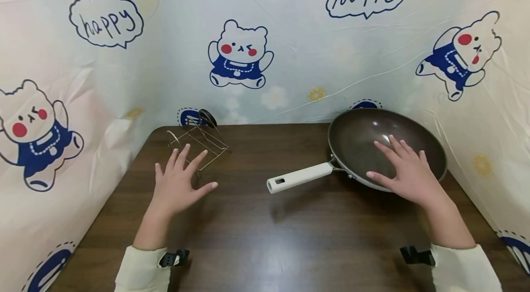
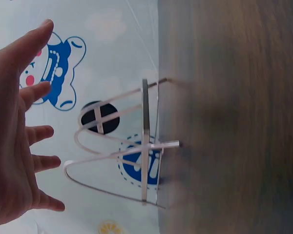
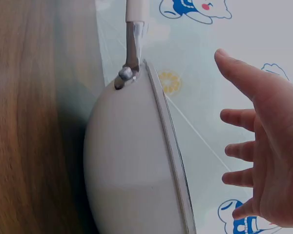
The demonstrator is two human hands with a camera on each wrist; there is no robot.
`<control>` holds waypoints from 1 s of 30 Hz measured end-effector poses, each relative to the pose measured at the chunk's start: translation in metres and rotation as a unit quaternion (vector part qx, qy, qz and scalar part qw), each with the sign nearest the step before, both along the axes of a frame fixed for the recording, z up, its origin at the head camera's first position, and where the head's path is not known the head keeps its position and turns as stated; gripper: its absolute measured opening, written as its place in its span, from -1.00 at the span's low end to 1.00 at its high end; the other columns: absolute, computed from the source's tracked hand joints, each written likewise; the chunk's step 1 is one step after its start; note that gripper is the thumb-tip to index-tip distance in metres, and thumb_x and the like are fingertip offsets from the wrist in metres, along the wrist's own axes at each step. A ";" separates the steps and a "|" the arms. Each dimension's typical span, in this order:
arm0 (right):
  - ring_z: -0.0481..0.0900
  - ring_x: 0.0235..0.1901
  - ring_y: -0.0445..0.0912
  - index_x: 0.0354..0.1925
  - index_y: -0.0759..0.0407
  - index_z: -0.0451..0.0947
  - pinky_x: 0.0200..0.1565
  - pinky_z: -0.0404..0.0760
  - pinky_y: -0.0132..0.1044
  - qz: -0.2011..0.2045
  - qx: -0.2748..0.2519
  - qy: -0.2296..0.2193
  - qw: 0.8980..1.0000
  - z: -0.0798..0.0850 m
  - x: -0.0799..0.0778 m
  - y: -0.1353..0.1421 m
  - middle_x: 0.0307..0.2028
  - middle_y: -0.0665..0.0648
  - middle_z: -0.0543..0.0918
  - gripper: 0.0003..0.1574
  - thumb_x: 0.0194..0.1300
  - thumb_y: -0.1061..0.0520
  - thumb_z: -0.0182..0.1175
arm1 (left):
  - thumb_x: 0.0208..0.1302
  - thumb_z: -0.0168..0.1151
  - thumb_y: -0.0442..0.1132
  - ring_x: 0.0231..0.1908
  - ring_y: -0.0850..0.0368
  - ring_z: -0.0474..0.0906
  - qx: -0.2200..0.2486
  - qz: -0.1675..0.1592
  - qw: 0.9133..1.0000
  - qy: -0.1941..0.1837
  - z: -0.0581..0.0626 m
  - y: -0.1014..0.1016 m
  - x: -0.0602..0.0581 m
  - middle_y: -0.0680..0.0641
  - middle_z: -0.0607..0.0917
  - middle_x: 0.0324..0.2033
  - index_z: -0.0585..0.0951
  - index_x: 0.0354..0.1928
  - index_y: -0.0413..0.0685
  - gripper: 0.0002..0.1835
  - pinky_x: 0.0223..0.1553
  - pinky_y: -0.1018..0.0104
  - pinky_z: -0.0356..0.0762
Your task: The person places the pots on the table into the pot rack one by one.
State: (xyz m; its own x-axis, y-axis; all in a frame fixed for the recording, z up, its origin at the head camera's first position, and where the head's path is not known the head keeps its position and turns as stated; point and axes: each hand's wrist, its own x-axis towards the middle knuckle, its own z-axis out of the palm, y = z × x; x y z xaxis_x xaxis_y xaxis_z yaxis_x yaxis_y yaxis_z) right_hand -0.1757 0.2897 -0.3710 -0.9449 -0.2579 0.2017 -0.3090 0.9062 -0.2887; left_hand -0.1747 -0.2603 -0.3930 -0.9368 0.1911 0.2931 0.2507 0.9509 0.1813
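A frying pan (image 1: pixel 356 145) with a dark inside, pale outer wall and white handle (image 1: pixel 300 177) stands at the right of the table, its handle pointing left. My right hand (image 1: pixel 407 172) is spread over the pan's near side, holding nothing; the right wrist view shows its fingers above the pan's rim (image 3: pixel 168 131). At the back left stands a metal wire rack (image 1: pixel 207 145) with a round black piece (image 1: pixel 208 118) at its far end. My left hand (image 1: pixel 178 186), fingers spread and holding nothing, hovers in front of the rack.
The brown wooden table (image 1: pixel 248 237) has a rounded back left corner. A printed cloth (image 1: pixel 298 53) with cartoon bears and lettering hangs behind and at both sides, close to the table's edges. Dark bands with small black devices (image 1: pixel 417 255) sit at both wrists.
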 end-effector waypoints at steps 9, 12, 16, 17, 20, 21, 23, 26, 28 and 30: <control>0.19 0.28 0.45 0.34 0.24 0.33 0.19 0.11 0.44 0.039 -0.068 0.059 0.995 -0.006 0.001 -0.018 0.38 0.45 0.21 -0.08 0.18 -0.17 0.37 | 0.08 0.26 0.39 0.39 -0.35 0.03 0.036 -0.049 0.998 0.021 0.006 0.021 -0.006 -0.21 0.14 0.45 0.23 0.47 0.32 -0.08 0.15 -0.59 -0.07; 0.28 0.24 0.39 0.24 0.30 0.43 0.13 0.27 0.36 0.043 -0.092 0.096 0.990 -0.008 0.002 -0.025 0.30 0.42 0.34 -0.20 0.15 -0.06 0.41 | 0.08 0.30 0.33 0.38 -0.34 0.08 0.051 -0.072 0.996 0.029 0.007 0.029 -0.007 -0.22 0.18 0.43 0.27 0.45 0.26 -0.10 0.16 -0.56 -0.03; 0.35 0.19 0.35 0.15 0.32 0.50 0.09 0.33 0.31 0.042 -0.113 0.134 0.984 -0.010 0.002 -0.035 0.22 0.40 0.44 -0.30 0.10 0.06 0.45 | 0.10 0.34 0.24 0.34 -0.33 0.16 0.084 -0.099 0.991 0.026 0.007 0.039 -0.008 -0.23 0.24 0.40 0.28 0.44 0.23 -0.13 0.16 -0.50 0.06; 0.35 0.19 0.34 0.15 0.32 0.49 0.09 0.33 0.31 0.040 -0.116 0.137 0.983 -0.010 0.002 -0.037 0.21 0.40 0.45 -0.30 0.09 0.07 0.46 | 0.11 0.35 0.23 0.32 -0.32 0.17 0.093 -0.104 0.990 0.022 0.007 0.042 -0.009 -0.23 0.25 0.39 0.28 0.45 0.23 -0.14 0.16 -0.49 0.08; 0.35 0.19 0.33 0.17 0.30 0.48 0.08 0.34 0.31 0.034 -0.128 0.134 0.982 -0.012 0.002 -0.044 0.21 0.38 0.45 -0.27 0.08 0.08 0.47 | 0.14 0.33 0.20 0.30 -0.29 0.21 0.115 -0.121 0.986 0.006 0.007 0.050 -0.010 -0.21 0.30 0.35 0.28 0.45 0.21 -0.16 0.17 -0.44 0.11; 0.36 0.19 0.32 0.18 0.30 0.47 0.08 0.34 0.30 0.032 -0.135 0.134 0.981 -0.014 0.002 -0.046 0.20 0.38 0.46 -0.26 0.07 0.09 0.48 | 0.15 0.33 0.20 0.30 -0.27 0.22 0.122 -0.126 0.984 0.001 0.007 0.053 -0.010 -0.20 0.31 0.34 0.28 0.45 0.21 -0.17 0.17 -0.42 0.13; 0.37 0.19 0.29 0.20 0.29 0.45 0.09 0.35 0.28 0.028 -0.152 0.133 0.979 -0.016 0.003 -0.050 0.20 0.36 0.47 -0.23 0.06 0.10 0.48 | 0.16 0.33 0.20 0.30 -0.23 0.22 0.135 -0.136 0.981 -0.009 0.008 0.059 -0.011 -0.16 0.32 0.34 0.29 0.44 0.22 -0.18 0.18 -0.39 0.15; 0.43 0.14 0.22 0.24 0.27 0.41 0.06 0.43 0.20 0.022 -0.184 0.125 0.975 -0.021 0.003 -0.055 0.19 0.32 0.47 -0.19 0.06 0.13 0.49 | 0.17 0.33 0.19 0.29 -0.19 0.24 0.158 -0.149 0.976 -0.022 0.009 0.067 -0.013 -0.12 0.33 0.33 0.29 0.44 0.23 -0.19 0.18 -0.33 0.23; 0.46 0.11 0.19 0.28 0.25 0.38 0.05 0.47 0.16 0.017 -0.207 0.109 0.972 -0.022 0.004 -0.058 0.20 0.30 0.46 -0.16 0.08 0.12 0.48 | 0.17 0.34 0.18 0.29 -0.16 0.26 0.174 -0.156 0.972 -0.030 0.009 0.071 -0.014 -0.09 0.34 0.32 0.30 0.43 0.24 -0.20 0.18 -0.31 0.27; 0.49 0.08 0.18 0.31 0.24 0.35 0.03 0.50 0.15 0.013 -0.227 0.088 0.970 -0.024 0.004 -0.062 0.20 0.29 0.45 -0.15 0.11 0.10 0.46 | 0.17 0.35 0.16 0.27 -0.13 0.28 0.193 -0.167 0.966 -0.037 0.008 0.076 -0.015 -0.08 0.36 0.30 0.31 0.43 0.23 -0.21 0.17 -0.27 0.30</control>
State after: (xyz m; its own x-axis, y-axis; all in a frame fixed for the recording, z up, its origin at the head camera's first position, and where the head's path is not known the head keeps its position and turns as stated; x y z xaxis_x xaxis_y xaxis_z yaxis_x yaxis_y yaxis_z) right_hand -0.1716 0.2280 -0.3946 -0.8798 -0.1271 0.4580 -0.4105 0.6889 -0.5974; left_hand -0.1899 -0.1846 -0.3846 -0.8630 0.3764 0.3370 0.5045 0.6778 0.5349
